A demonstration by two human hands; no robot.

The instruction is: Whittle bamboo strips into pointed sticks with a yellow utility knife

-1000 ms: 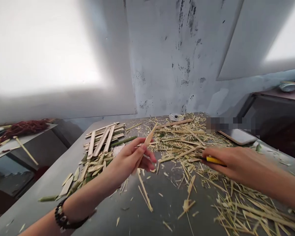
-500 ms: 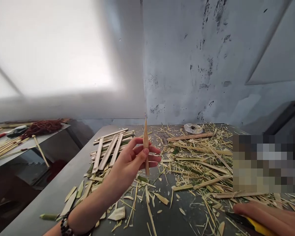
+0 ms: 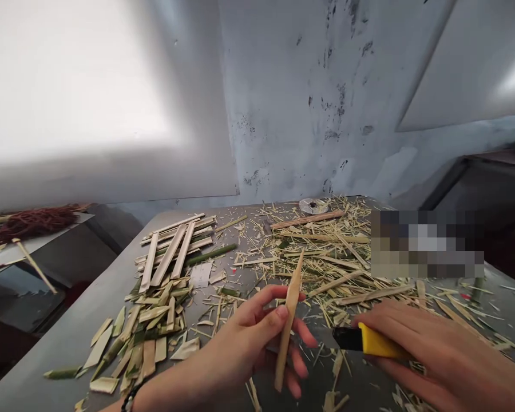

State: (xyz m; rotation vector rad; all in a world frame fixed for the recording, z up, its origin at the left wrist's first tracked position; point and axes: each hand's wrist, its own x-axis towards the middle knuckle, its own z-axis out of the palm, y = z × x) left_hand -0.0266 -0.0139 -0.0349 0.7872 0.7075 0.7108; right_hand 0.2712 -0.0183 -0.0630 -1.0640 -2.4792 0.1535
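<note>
While one left hand pinches one pointed strip, one right hand grips one apparent knife.

The left hand pinches a pointed strip between thumb and fingers, its tip up and tilted slightly right. A bracelet circles that wrist. The right hand grips a yellow and black knife, the black end toward the strip but apart from it. Below them, a grey table holds a stack of slats at left, with short offcuts in front. A heap of shavings spreads at right, a clear spool just behind it, near the wall. Further left, dark red cord lies on another table.
</note>
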